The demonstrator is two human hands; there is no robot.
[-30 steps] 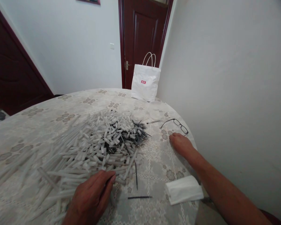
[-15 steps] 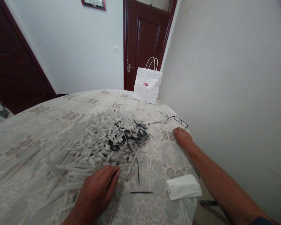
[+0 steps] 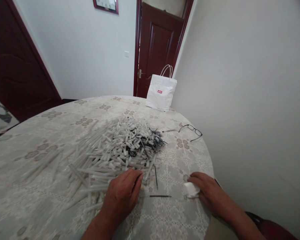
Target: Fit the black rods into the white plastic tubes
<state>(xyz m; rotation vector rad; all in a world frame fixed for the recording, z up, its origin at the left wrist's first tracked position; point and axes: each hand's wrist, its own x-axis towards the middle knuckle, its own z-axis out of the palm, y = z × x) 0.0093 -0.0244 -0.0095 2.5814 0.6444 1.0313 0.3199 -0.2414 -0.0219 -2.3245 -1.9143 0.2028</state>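
Note:
My left hand (image 3: pixel 123 191) rests at the near edge of a pile of clear plastic pen tubes (image 3: pixel 97 171), its fingers closed together; what they hold, if anything, is hidden. My right hand (image 3: pixel 210 191) is closed over a folded white tissue (image 3: pixel 191 190) near the table's right edge and covers much of it. Between the hands lies a thin dark pen refill (image 3: pixel 160 196), roughly crosswise. Another dark refill (image 3: pixel 156 178) points away from me just beyond it. Small whitish plastic pieces (image 3: pixel 115 141) top the pile, with dark refills (image 3: pixel 157 141) bunched at its right side.
A round table with a patterned cloth (image 3: pixel 170 220) carries everything. Black-framed glasses (image 3: pixel 194 130) lie at its right edge, beside a slim pen-like piece (image 3: pixel 169 130). A white paper bag (image 3: pixel 161 93) stands at the back. The wall (image 3: pixel 252 83) is close on the right.
My right hand has come back from beside the glasses to the tissue and closed over it. My left hand stays closed by the pile. The whole view has shifted slightly.

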